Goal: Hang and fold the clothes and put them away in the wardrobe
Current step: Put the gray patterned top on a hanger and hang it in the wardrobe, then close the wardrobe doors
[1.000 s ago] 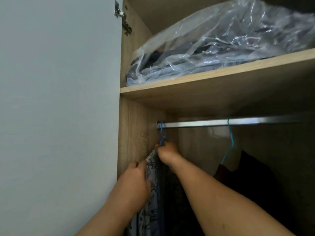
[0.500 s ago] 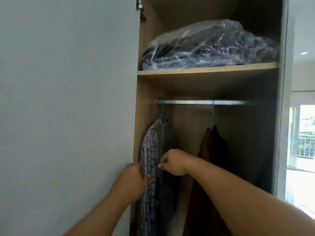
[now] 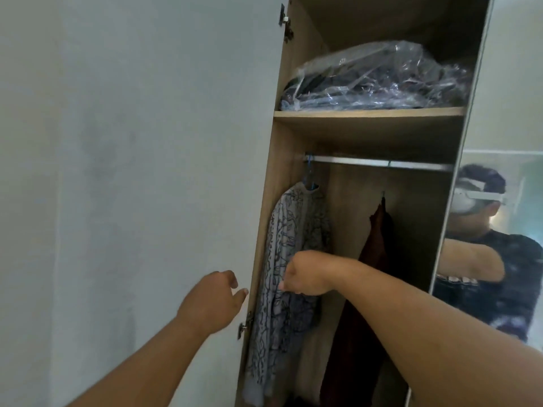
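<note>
A grey patterned shirt (image 3: pixel 282 259) hangs on a blue hanger (image 3: pixel 310 177) at the left end of the wardrobe's metal rail (image 3: pixel 376 163). My right hand (image 3: pixel 305 274) is in front of the shirt's middle, fingers curled against the cloth; whether it pinches the cloth is unclear. My left hand (image 3: pixel 214 301) hovers by the open door's edge, fingers loosely apart, holding nothing. A dark red garment (image 3: pixel 376 251) hangs further right on the same rail.
The open wardrobe door (image 3: pixel 147 171) fills the left side. A wooden shelf (image 3: pixel 370 116) above the rail carries folded clothes in a clear plastic bag (image 3: pixel 376 77). A mirrored door (image 3: pixel 499 230) on the right reflects a person wearing a headset.
I have stepped back, so the wardrobe looks smaller. My right hand left the hanger hook and dropped to the shirt's middle. My left hand came off the shirt and moved left to the door edge.
</note>
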